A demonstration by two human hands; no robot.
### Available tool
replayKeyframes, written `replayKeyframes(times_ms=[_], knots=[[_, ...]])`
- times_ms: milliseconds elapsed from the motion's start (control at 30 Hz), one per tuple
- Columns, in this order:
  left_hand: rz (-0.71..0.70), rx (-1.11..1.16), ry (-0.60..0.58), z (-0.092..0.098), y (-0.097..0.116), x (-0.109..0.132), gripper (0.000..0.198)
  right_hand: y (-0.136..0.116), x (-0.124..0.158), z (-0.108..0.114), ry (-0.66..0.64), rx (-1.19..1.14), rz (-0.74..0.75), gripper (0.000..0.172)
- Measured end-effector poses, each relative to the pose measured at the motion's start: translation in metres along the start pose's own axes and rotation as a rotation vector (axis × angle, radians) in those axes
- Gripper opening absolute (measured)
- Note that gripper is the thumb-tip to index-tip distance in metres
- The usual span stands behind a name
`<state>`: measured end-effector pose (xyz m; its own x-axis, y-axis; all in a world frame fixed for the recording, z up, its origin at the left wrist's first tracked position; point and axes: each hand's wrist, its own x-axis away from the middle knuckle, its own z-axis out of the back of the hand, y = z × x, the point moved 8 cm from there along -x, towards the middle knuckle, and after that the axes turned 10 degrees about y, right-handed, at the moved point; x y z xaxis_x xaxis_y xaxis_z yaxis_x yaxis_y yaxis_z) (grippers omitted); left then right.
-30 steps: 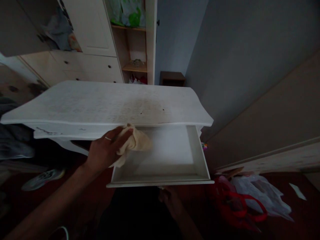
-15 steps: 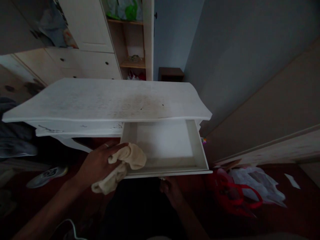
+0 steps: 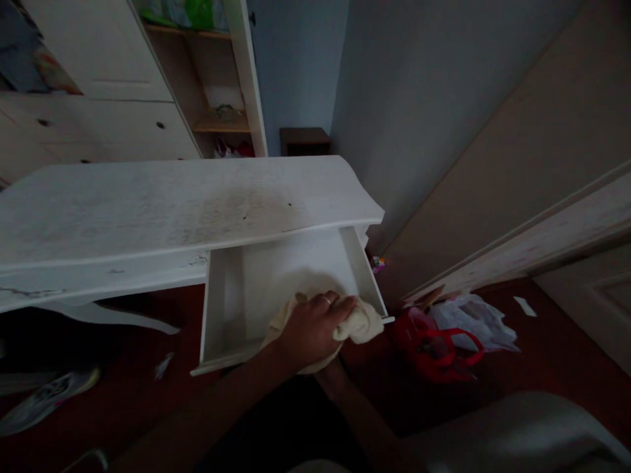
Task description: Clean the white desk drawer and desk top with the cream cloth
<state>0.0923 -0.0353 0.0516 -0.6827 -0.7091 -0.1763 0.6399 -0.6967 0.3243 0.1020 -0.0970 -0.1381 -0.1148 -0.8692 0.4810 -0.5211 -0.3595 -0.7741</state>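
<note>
My left hand [image 3: 311, 334], with a ring on one finger, is closed around a cream cloth [image 3: 363, 322]. It presses the cloth onto the front edge of the pulled-out white drawer [image 3: 269, 272], towards its right end. Cloth drapes on both sides of the hand. Below the drawer front is my right hand [image 3: 332, 378], its fingers hidden by the cloth and drawer. The drawer belongs to a white table [image 3: 142, 203] whose top has dark smudges and whose front paint is chipped.
A red bag [image 3: 434, 351] and a white plastic bag [image 3: 476, 322] lie on the red floor at right. Beyond the table stand a white cabinet [image 3: 128, 121] with shelves and a small brown box-like piece [image 3: 305, 136]. A shoe [image 3: 46, 401] is at lower left.
My left hand has carried the cloth rightwards along the drawer's front, from its left corner to near its right end. The view has turned right. My right hand stays low, now more covered.
</note>
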Motion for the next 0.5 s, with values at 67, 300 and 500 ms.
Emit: replayKeyframes(times_ms=[67, 300, 500], knots=[[-0.064, -0.007, -0.004, -0.009, 0.021, -0.023, 0.061, 0.004, -0.001, 0.002, 0.027, -0.065, -0.039, 0.047], [-0.153, -0.132, 0.027, -0.025, 0.045, -0.096, 0.07, -0.009, 0.002, -0.011, -0.068, -0.029, -0.049, 0.032], [0.085, -0.218, 0.163, -0.001, -0.02, -0.138, 0.061, -0.011, 0.004, -0.015, -0.067, -0.067, -0.089, 0.029]])
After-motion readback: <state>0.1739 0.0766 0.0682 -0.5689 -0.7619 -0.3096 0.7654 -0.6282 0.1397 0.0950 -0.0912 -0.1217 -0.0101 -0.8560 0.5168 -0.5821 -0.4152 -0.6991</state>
